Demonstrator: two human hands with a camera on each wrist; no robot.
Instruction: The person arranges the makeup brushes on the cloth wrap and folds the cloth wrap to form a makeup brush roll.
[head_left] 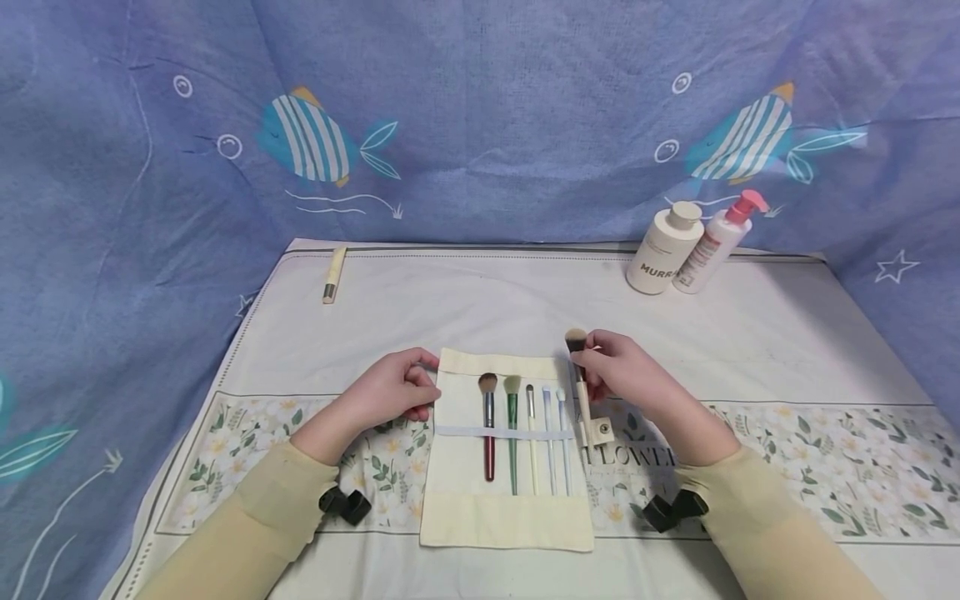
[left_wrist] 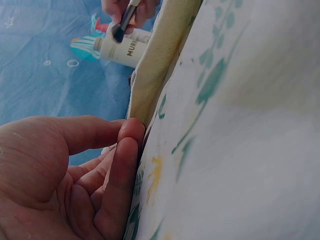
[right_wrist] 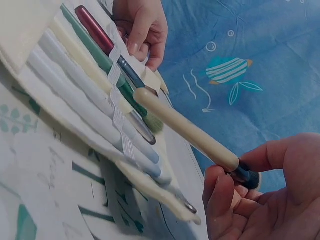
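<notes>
A cream cloth brush roll (head_left: 506, 523) lies unfolded on the table. Its elastic band holds several makeup brushes in a row, among them a red-handled brush (head_left: 490, 454), a green brush (head_left: 513, 442) and pale blue ones (right_wrist: 80, 100) at the right side. At the roll's left edge, my left hand (head_left: 393, 387) pinches the cloth between thumb and fingertips. My right hand (head_left: 622, 367) holds a makeup brush (right_wrist: 187, 130) near its dark ferrule, bristles up and away from me. The brush's cream handle slants above the roll's right edge, beside the snap tab (head_left: 600, 431).
Two bottles stand at the back right, a white one (head_left: 663, 250) and a pink-pump one (head_left: 712, 250). A small cream tube (head_left: 334, 275) lies at the back left. A blue fish-print curtain (head_left: 480, 125) hangs behind the table, which has a floral cloth (head_left: 262, 450).
</notes>
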